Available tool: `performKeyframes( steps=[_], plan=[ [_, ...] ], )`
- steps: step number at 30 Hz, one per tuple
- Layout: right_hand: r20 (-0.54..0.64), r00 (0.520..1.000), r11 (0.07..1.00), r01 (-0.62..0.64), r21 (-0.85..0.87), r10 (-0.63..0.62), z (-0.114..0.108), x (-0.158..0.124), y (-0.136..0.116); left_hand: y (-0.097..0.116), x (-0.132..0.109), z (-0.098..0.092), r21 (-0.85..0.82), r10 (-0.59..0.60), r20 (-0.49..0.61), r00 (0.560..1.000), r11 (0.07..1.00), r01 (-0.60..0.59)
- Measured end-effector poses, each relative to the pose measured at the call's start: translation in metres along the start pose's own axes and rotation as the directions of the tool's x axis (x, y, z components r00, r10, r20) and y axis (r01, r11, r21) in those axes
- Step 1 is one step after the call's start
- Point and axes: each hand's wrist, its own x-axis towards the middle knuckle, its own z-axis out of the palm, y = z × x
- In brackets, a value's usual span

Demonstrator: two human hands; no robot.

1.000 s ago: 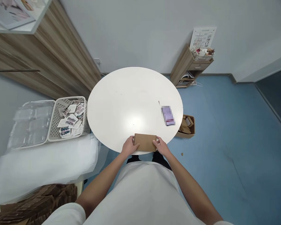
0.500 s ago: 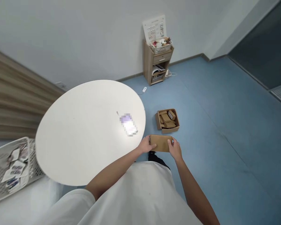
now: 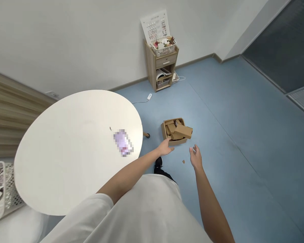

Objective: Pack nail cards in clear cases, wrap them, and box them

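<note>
Hands spread wide and empty: left hand (image 3: 165,147) at the near left corner of an open-topped carton (image 3: 177,143), contact hard to judge; right hand (image 3: 196,158) apart from the carton, out past its near right corner. Tilted over the carton's right edge, a small brown box (image 3: 183,131), support beneath unclear. Inside, several cardboard pieces (image 3: 171,127). On the floor (image 3: 225,111), a brown scrap (image 3: 183,161) and a black shoe (image 3: 158,162). Leftward, a white desk (image 3: 66,152), with a pixelated purple item (image 3: 123,141) near its right edge and a perforated basket (image 3: 11,189) beside its left edge.
</note>
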Motion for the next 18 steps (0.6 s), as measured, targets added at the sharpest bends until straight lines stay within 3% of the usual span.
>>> performKeyframes(
  steps=[3, 9, 13, 18],
  plan=[
    [0.149, 0.989, 1.0, 0.024, -0.009, -0.023, 0.023, -0.013, 0.009, -0.017, -0.042, -0.022, -0.009, -0.149, -0.021, 0.989, 0.989, 0.149],
    [0.416, 0.9, 0.99, 0.144, -0.002, -0.13, 0.09, -0.052, -0.006, -0.061, -0.141, -0.075, -0.161, -0.269, -0.216, 0.939, 0.958, 0.238],
    [0.519, 0.825, 0.966, 0.258, 0.007, -0.224, 0.134, -0.073, -0.041, -0.083, -0.203, -0.109, -0.258, -0.28, -0.38, 0.882, 0.947, 0.19],
    [0.651, 0.69, 0.904, 0.427, -0.012, -0.317, 0.195, -0.112, -0.094, -0.119, -0.281, -0.144, -0.328, -0.266, -0.583, 0.768, 0.942, 0.078]
  ],
)
